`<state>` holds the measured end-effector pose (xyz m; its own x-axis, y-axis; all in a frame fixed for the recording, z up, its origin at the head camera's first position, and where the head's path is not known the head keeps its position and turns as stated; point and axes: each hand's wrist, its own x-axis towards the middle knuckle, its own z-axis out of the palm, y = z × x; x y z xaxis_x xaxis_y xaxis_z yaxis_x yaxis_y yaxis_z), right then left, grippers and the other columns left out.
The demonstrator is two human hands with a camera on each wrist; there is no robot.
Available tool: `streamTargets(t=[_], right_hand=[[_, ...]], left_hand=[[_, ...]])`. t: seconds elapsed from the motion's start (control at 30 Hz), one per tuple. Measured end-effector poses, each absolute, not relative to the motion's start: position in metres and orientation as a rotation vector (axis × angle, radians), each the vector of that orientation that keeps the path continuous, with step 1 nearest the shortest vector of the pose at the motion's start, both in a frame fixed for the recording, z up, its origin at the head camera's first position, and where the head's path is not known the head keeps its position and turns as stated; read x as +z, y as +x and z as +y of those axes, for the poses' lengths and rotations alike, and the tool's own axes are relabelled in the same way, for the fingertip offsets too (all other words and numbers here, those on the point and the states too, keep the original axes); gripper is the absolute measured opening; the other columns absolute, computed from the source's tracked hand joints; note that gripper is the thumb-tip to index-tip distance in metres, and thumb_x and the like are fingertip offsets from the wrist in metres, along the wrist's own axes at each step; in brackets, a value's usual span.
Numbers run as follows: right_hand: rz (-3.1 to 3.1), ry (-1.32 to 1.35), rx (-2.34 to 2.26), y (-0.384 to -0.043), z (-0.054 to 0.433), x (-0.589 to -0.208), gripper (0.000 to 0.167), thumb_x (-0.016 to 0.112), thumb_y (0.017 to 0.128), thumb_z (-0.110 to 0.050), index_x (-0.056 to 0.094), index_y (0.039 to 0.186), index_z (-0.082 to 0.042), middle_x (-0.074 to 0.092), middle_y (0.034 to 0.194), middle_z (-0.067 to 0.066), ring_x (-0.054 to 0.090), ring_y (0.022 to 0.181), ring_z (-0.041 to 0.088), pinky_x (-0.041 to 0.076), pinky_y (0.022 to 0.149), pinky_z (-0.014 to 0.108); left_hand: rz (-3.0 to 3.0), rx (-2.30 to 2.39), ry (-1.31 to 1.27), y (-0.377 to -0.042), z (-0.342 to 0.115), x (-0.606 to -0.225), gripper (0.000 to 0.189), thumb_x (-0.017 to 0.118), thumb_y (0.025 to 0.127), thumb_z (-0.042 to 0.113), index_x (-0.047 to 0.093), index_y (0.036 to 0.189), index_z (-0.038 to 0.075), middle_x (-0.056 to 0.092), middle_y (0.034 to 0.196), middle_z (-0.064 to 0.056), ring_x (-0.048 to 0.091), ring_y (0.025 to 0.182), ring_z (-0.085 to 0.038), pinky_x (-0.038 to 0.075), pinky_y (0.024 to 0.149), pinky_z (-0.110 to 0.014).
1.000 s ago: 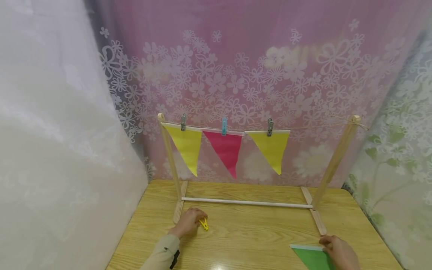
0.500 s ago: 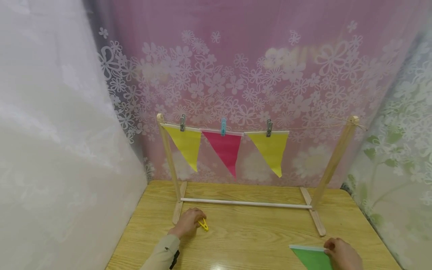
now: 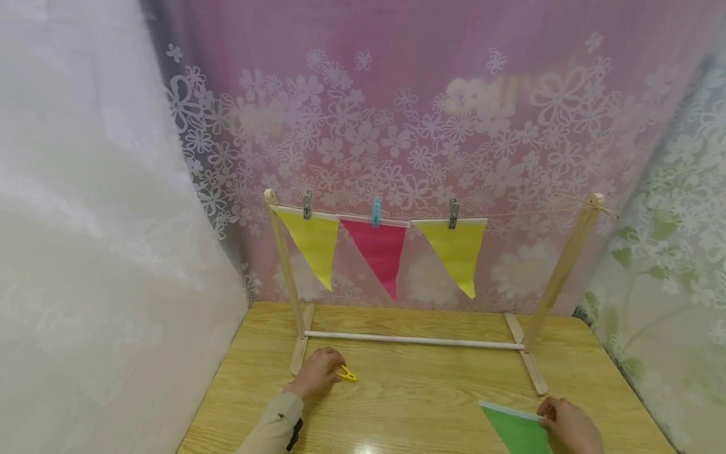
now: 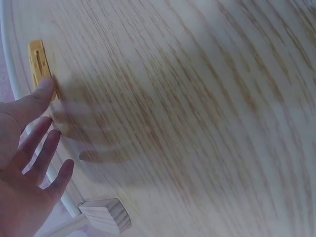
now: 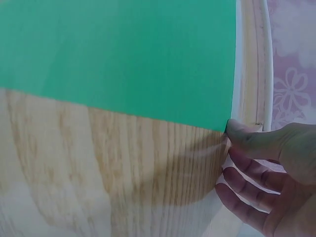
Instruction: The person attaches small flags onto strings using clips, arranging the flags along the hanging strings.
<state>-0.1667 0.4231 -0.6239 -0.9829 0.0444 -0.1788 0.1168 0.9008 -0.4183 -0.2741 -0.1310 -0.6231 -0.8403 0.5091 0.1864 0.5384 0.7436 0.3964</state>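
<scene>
Between thumb and fingers, my left hand (image 3: 319, 372) pinches a yellow clothespin (image 3: 347, 374), low over the left part of the table. In the left wrist view the thumb lies on the clothespin (image 4: 38, 64), its far end sticking out. At the front right, my right hand (image 3: 570, 425) pinches one top corner of a green triangular flag (image 3: 517, 429) with a white upper edge. The right wrist view has the thumb on the corner of that green flag (image 5: 123, 59); its tip runs out of view.
A wooden stand with a left post (image 3: 286, 271), a right post (image 3: 564, 277) and a white rod (image 3: 414, 340) carries a string. Clothespins hold a yellow flag (image 3: 314, 243), a pink flag (image 3: 379, 252) and another yellow flag (image 3: 458, 252) on it. Floral curtains (image 3: 397, 126) surround the table (image 3: 420, 391).
The clothespin in my left hand has turned from pointing downward to pointing more to the right. My right hand has moved slightly left and lifted the green flag's left corner.
</scene>
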Motion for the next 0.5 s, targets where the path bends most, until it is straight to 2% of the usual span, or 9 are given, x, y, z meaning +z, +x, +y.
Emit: streamTargets(t=[0.2, 0.5], right_hand=[[2.901, 0.141, -0.674, -0.167, 0.418, -0.623, 0.011, 0.077, 0.088, -0.013, 0.068, 0.086, -0.006, 0.065, 0.078, -0.004, 0.061, 0.071, 0.015, 0.051, 0.065, 0.039], [2.847, 0.192, -0.993, -0.166, 0.410, -0.620, 0.017, 0.074, 0.093, -0.023, 0.069, 0.094, -0.006, 0.070, 0.084, -0.001, 0.065, 0.074, 0.015, 0.052, 0.065, 0.034]], left_hand=[[-2.890, -0.779, -0.774, -0.275, -0.131, -0.625, 0.027, 0.081, 0.087, 0.017, 0.073, 0.112, 0.009, 0.069, 0.116, -0.008, 0.062, 0.106, -0.031, 0.052, 0.092, -0.048], [-2.835, -1.281, -0.688, -0.283, -0.130, -0.627, 0.026, 0.078, 0.090, 0.013, 0.071, 0.113, 0.003, 0.073, 0.106, -0.010, 0.069, 0.095, -0.028, 0.057, 0.083, -0.041]])
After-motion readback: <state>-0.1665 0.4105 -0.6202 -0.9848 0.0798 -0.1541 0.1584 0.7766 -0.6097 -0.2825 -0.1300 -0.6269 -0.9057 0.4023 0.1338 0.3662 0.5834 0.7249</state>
